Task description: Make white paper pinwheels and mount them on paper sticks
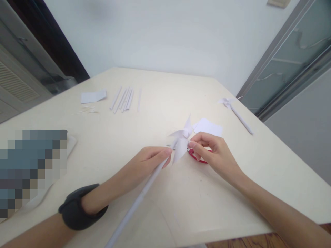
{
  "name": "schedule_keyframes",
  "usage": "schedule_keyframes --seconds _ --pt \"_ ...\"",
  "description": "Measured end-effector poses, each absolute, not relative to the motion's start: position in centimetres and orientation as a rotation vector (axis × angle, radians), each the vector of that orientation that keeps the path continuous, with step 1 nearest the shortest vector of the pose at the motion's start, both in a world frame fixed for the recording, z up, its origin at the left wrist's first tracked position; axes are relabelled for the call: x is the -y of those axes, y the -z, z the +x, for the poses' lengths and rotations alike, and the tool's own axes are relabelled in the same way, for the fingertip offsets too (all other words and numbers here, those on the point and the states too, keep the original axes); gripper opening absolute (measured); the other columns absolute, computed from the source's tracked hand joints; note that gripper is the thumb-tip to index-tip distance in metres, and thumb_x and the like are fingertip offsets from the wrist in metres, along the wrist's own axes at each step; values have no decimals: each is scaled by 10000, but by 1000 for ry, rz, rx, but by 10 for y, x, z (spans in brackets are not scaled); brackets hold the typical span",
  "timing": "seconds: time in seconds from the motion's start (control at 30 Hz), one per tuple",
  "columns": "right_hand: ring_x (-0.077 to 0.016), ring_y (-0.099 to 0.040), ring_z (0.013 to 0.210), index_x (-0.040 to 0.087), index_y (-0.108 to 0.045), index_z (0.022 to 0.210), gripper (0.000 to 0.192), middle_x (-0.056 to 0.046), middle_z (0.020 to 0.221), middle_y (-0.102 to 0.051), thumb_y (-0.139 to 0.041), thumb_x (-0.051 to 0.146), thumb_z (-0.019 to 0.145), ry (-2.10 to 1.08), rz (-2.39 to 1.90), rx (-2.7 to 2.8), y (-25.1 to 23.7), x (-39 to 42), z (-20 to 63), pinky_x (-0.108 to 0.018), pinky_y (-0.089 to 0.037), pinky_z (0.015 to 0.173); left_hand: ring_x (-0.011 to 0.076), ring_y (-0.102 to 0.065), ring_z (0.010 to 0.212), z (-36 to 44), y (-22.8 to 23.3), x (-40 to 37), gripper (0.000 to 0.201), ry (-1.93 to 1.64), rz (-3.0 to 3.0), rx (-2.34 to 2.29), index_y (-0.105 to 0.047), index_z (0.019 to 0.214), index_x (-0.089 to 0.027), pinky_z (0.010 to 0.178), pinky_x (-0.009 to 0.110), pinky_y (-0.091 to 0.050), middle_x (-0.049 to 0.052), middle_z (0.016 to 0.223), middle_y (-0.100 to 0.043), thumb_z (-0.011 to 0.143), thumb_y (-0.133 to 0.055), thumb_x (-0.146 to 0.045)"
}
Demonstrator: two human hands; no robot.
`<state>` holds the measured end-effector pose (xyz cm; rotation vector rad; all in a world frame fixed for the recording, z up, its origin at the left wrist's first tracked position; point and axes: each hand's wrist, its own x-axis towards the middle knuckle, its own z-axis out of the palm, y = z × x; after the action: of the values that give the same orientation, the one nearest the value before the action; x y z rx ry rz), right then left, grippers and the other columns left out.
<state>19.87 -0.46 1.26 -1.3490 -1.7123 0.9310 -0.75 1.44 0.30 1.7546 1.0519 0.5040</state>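
At the far left a black wristband (77, 208) wraps the left forearm, which reaches in from the lower left corner and lies low over the cream desk (160, 93); the left hand (144, 165) is palm-down, fingers curled shut around the upper end of a long white paper stick (137, 203) that slants from the bottom edge up to the right; at the stick's top sits a white paper pinwheel (182, 139), held just above the desk near its middle; the right hand (216, 153) comes in from the lower right, wrist bent slightly, thumb and forefinger pinched on the pinwheel's hub, the other fingers loosely folded; under that hand lies a red loop (198, 157), partly hidden, whose kind I cannot tell; just behind it rests a white paper sheet (209, 127); farther back left lie a row of paper sticks (124, 99); at the far right lies a second pinwheel (236, 112).
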Motion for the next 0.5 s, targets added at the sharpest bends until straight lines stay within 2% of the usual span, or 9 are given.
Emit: schedule_keyframes --seconds 0.27,0.5 --pt "-76 -455 517 187 -556 715 198 27 616 -533 -506 311 861 -974 -1355 1755 -14 5 201 -209 -385 511 92 -295 486 -6 -11 -16 420 -449 1623 -1073 -349 556 -181 461 231 -237 -52 519 -309 902 -379 -418" --pt "-79 -449 517 185 -538 677 197 37 578 -510 -509 270 853 -967 -1345 1788 -14 4 201 -207 -369 508 89 -293 492 -5 -16 -14 390 -449 1618 -1052 -352 551 -176 471 233 -231 -52 524 -311 900 -388 -345"
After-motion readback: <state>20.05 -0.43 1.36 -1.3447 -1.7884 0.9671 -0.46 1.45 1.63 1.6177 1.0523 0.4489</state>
